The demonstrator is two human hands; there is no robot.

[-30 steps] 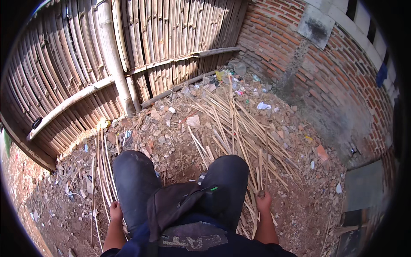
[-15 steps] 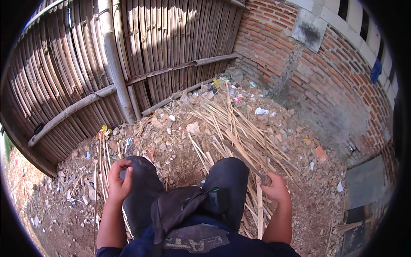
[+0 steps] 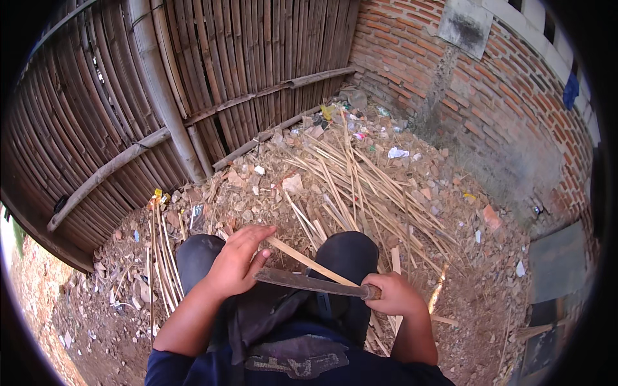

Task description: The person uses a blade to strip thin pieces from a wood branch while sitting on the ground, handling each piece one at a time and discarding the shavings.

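Observation:
My right hand (image 3: pixel 394 294) is closed around the handle of a machete (image 3: pixel 309 282), whose long dark blade points left across my lap. A pale bamboo strip (image 3: pixel 309 260) slants just beyond the blade, from the fingers of my left hand (image 3: pixel 241 259) down toward my right hand. The left fingers and thumb grip its upper end. Where the strip passes my right hand, the hand hides it, and a pale end shows on the other side. The blade tip lies close to my left thumb. Both hands are above my dark-trousered knees (image 3: pixel 347 254).
Beyond my knees lies a loose heap of bamboo strips (image 3: pixel 380 193) on stony, littered ground. More long strips (image 3: pixel 161 251) lie to the left of my knee. A bamboo fence (image 3: pixel 238 58) stands at the far left, and a brick wall (image 3: pixel 476 116) at the right.
My left hand has moved right and inward, and now holds a bamboo strip. The machete has swung from pointing away over the heap to lying across my lap beside the strip.

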